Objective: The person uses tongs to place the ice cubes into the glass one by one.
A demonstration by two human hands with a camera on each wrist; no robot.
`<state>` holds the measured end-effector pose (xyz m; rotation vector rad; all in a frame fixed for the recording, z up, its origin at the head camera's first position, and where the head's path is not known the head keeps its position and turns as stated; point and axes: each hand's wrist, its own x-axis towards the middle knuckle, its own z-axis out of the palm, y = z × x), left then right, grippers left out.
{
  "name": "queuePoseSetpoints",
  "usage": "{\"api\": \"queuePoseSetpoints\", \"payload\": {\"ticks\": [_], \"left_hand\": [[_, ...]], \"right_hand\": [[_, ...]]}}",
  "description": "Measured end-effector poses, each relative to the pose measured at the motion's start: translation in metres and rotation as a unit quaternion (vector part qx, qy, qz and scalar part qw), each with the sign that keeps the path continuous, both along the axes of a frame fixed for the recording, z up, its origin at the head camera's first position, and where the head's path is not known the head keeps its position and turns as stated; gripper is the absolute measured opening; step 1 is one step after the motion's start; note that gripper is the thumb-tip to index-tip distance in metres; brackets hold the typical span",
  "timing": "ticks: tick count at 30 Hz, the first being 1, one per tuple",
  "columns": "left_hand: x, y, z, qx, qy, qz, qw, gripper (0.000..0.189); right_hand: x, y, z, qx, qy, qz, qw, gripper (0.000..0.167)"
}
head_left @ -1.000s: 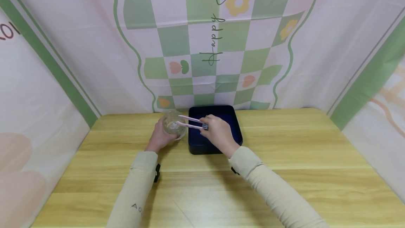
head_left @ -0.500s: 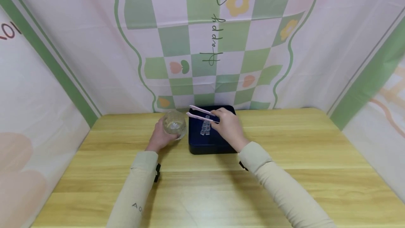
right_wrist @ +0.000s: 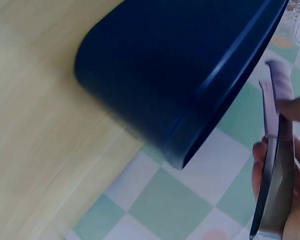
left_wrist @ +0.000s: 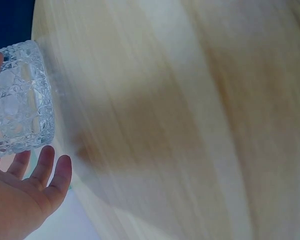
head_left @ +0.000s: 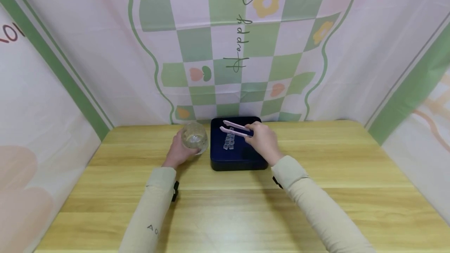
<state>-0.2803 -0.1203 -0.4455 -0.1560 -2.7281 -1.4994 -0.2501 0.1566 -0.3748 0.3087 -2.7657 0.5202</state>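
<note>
My left hand (head_left: pixel 178 151) holds a clear glass (head_left: pixel 195 138) at the tray's left side. In the left wrist view the glass (left_wrist: pixel 20 100) shows a cut pattern, with fingers below it and the thumb across its side. Something clear lies inside, too small to make out. My right hand (head_left: pixel 263 139) grips tongs (head_left: pixel 236 132) above the dark blue tray (head_left: pixel 239 165); their pink tips stand apart with nothing between them. Beneath the tips, several clear ice-like cubes (head_left: pixel 229 143) lie in rows in the tray. The right wrist view shows the tongs' metal handles (right_wrist: pixel 282 185) in the hand.
The wooden table (head_left: pixel 225 214) carries the tray near its back edge. A patterned cloth (head_left: pixel 225 50) hangs right behind, and pale cloth walls (head_left: pixel 45 108) stand at both sides. Table surface stretches in front of the tray and to its right.
My right hand has moved right with the tongs, from over the glass to above the tray. The cubes have come into sight. The left hand and glass have stayed in place.
</note>
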Motion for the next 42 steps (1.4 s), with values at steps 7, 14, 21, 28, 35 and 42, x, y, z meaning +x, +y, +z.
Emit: {"api": "queuePoseSetpoints", "payload": {"ticks": [7, 14, 21, 28, 35, 42], "left_hand": [[0.000, 0.000, -0.001, -0.003, -0.007, 0.004, 1.0000, 0.098], [-0.001, 0.000, -0.001, -0.002, -0.003, 0.006, 1.0000, 0.098], [-0.001, -0.001, -0.001, -0.003, 0.000, 0.004, 1.0000, 0.098], [-0.001, 0.000, -0.001, 0.000, 0.002, 0.003, 1.0000, 0.098], [-0.001, -0.001, -0.002, -0.002, -0.004, 0.007, 1.0000, 0.098], [-0.002, -0.001, -0.001, 0.002, 0.000, 0.000, 1.0000, 0.098]], "right_hand": [[0.004, 0.016, -0.007, 0.044, -0.028, 0.051, 0.9973, 0.031], [0.006, 0.022, -0.009, 0.065, -0.050, 0.075, 0.9938, 0.030], [0.007, 0.016, -0.011, 0.074, -0.077, 0.086, 0.9906, 0.032], [0.007, 0.013, -0.011, 0.079, -0.073, 0.081, 0.9909, 0.033], [0.007, 0.009, -0.015, 0.104, -0.072, 0.086, 0.9882, 0.033], [0.007, 0.008, -0.017, 0.099, -0.069, 0.075, 0.9898, 0.031]]}}
